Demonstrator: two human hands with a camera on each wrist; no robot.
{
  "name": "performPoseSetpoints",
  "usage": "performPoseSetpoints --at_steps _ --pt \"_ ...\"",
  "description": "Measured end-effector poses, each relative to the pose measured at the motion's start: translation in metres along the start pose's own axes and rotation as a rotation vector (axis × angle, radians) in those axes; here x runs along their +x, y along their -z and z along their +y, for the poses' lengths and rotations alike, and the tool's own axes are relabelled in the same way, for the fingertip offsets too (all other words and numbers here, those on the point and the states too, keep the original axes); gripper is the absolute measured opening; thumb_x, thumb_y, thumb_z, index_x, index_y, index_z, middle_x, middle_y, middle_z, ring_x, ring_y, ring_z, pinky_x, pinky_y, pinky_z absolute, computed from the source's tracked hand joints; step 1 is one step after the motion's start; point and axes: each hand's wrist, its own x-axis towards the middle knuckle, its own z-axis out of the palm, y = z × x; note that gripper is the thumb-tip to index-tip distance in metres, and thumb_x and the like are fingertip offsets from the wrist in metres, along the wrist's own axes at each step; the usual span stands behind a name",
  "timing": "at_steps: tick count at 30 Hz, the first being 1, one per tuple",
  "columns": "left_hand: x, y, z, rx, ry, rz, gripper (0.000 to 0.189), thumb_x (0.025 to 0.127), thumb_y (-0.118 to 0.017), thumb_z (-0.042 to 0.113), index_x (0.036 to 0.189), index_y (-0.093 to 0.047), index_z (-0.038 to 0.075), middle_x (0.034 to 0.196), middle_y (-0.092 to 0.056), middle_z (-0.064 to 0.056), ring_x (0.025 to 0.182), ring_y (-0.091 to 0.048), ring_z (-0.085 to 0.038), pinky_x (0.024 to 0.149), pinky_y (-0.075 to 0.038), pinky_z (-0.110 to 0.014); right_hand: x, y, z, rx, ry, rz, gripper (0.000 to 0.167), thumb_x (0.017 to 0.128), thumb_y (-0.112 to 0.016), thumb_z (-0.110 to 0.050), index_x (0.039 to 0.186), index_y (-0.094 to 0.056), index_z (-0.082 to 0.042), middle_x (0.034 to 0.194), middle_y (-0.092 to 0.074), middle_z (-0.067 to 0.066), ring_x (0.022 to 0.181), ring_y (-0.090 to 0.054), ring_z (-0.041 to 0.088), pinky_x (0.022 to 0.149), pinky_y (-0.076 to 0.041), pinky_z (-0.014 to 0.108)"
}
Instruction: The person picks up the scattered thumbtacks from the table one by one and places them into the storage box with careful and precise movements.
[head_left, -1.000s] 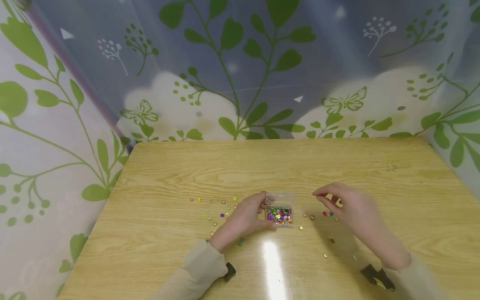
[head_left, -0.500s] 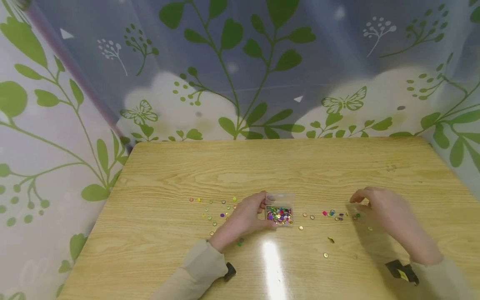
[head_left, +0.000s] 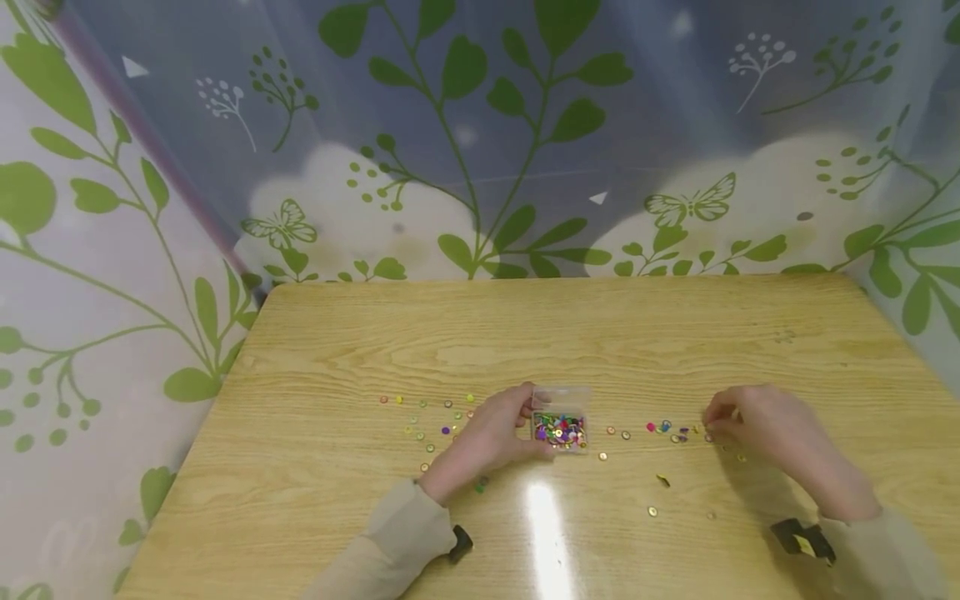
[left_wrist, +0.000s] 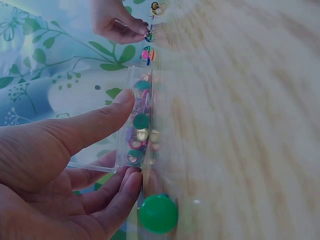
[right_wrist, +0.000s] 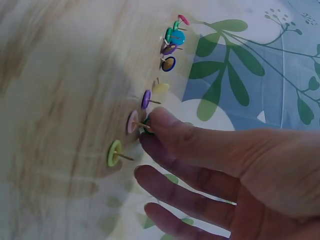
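My left hand (head_left: 495,429) holds a small clear plastic box (left_wrist: 131,77), thumb on one side and fingers on the other. Its hinged lid (head_left: 564,395) is raised at the back, and colourful thumbtacks (head_left: 558,430) fill the inside. To the right, my right hand (head_left: 772,429) is down at the tabletop. In the right wrist view, its thumb and index finger pinch a green thumbtack (right_wrist: 147,126), partly hidden by the fingertips. Close by are a pink thumbtack (right_wrist: 132,122), a purple one (right_wrist: 146,99) and a light green one (right_wrist: 115,153), points sticking out.
Several loose tacks (head_left: 666,426) form a rough row between box and right hand. More tacks (head_left: 420,436) are scattered left of the left hand. A green tack (left_wrist: 158,214) lies near the left fingers. The wooden table (head_left: 450,333) meets a leaf-patterned curtain (head_left: 525,167) behind.
My right hand has moved right, away from the box, then lowered to the table, and its fingertips have taken hold of the green thumbtack. My left hand stays at the box.
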Motion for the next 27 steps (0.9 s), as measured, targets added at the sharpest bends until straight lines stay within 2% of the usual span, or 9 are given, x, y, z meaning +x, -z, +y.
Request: performPoseSetpoints --at_steps 4,7,12,14,21,27 --pt "0.0 0.0 0.0 -0.005 0.0 0.001 0.059 0.077 -0.089 0.028 0.126 -0.061 0.011 0.119 -0.065 -0.004 0.109 -0.06 -0.022 0.096 -0.052 -0.034 0.002 0.0 -0.005 0.01 -0.005 0.034 0.003 0.089 -0.077 -0.017 0.087 -0.074 -0.017 0.081 -0.073 -0.003 0.059 -0.051 0.008 0.05 -0.041 0.029" --pt "0.001 0.0 0.0 -0.002 0.001 0.001 0.059 0.077 -0.089 0.028 0.127 -0.061 0.012 0.119 -0.065 -0.004 0.108 -0.06 -0.02 0.096 -0.052 -0.033 0.005 -0.001 -0.015 0.009 0.026 0.111 0.005 0.09 -0.076 -0.019 0.09 -0.074 -0.014 0.078 -0.071 -0.003 0.058 -0.049 0.007 0.05 -0.039 0.029" --pt "0.0 0.0 0.0 0.001 -0.002 0.001 0.059 0.077 -0.089 0.028 0.126 -0.061 0.011 0.118 -0.065 -0.003 0.108 -0.059 -0.019 0.095 -0.052 -0.032 0.011 -0.008 -0.033 -0.053 0.22 0.344 0.011 0.082 -0.082 -0.011 0.09 -0.075 -0.012 0.076 -0.068 -0.004 0.054 -0.048 0.004 0.047 -0.04 0.026" --pt "0.001 0.0 0.0 -0.002 -0.002 0.0 0.06 0.077 -0.089 0.028 0.127 -0.061 0.011 0.119 -0.065 -0.003 0.108 -0.06 -0.02 0.096 -0.052 -0.032 0.013 -0.01 -0.042 -0.062 0.282 0.399 0.014 0.078 -0.084 -0.009 0.088 -0.075 -0.012 0.078 -0.068 -0.005 0.054 -0.048 0.003 0.046 -0.041 0.025" --pt "0.001 0.0 0.0 0.002 0.007 0.0 0.061 0.076 -0.089 0.029 0.127 -0.061 0.011 0.12 -0.066 -0.004 0.11 -0.06 -0.021 0.097 -0.052 -0.033 0.021 -0.013 -0.078 0.017 0.341 0.392 0.013 0.082 -0.081 -0.01 0.091 -0.072 -0.014 0.071 -0.068 -0.008 0.053 -0.049 -0.002 0.048 -0.042 0.022" --pt "0.001 0.0 -0.001 0.0 -0.003 0.004 0.06 0.076 -0.09 0.029 0.127 -0.061 0.011 0.121 -0.066 -0.003 0.11 -0.06 -0.02 0.097 -0.052 -0.033 0.028 -0.017 -0.106 0.07 0.503 0.481 0.017 0.078 -0.083 -0.007 0.091 -0.075 -0.013 0.083 -0.076 -0.003 0.059 -0.063 0.005 0.051 -0.05 0.02"
